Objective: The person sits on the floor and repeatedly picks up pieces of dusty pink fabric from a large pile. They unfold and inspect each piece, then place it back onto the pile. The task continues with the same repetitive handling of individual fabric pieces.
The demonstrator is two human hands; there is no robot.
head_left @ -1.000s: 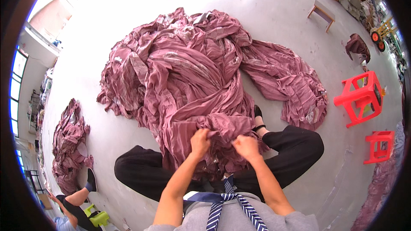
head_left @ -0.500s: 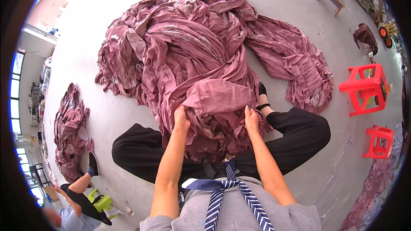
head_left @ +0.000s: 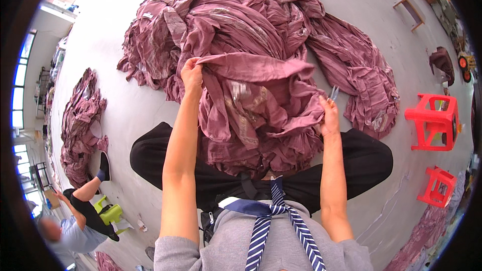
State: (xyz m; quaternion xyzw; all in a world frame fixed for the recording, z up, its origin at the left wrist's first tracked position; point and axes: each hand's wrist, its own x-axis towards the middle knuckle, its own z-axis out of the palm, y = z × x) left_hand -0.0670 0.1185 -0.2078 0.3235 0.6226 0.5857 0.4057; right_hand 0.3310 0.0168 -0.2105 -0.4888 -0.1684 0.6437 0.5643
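A large heap of mauve patterned fabric (head_left: 236,25) spreads over the floor in front of me and reaches into my lap. My left hand (head_left: 191,75) is closed on the edge of a loose fabric panel (head_left: 251,65), pulled up off the heap. My right hand (head_left: 329,118) pinches the right part of this cloth. From the same hand stick up the two small pointed blades of thread snips (head_left: 334,93). Between my hands the cloth hangs in folds, with a pale printed patch (head_left: 246,93) in its middle. My fingertips are partly hidden by the fabric.
Red plastic stools (head_left: 434,120) stand at the right, with a small wooden stool (head_left: 409,11) farther back. A smaller mauve fabric pile (head_left: 83,125) lies at the left. Close to it, another person (head_left: 83,221) sits by a green stool (head_left: 111,213).
Both hands have moved apart and away from me, raising and spreading the fabric panel. The snips in my right hand now show. The view has shifted slightly.
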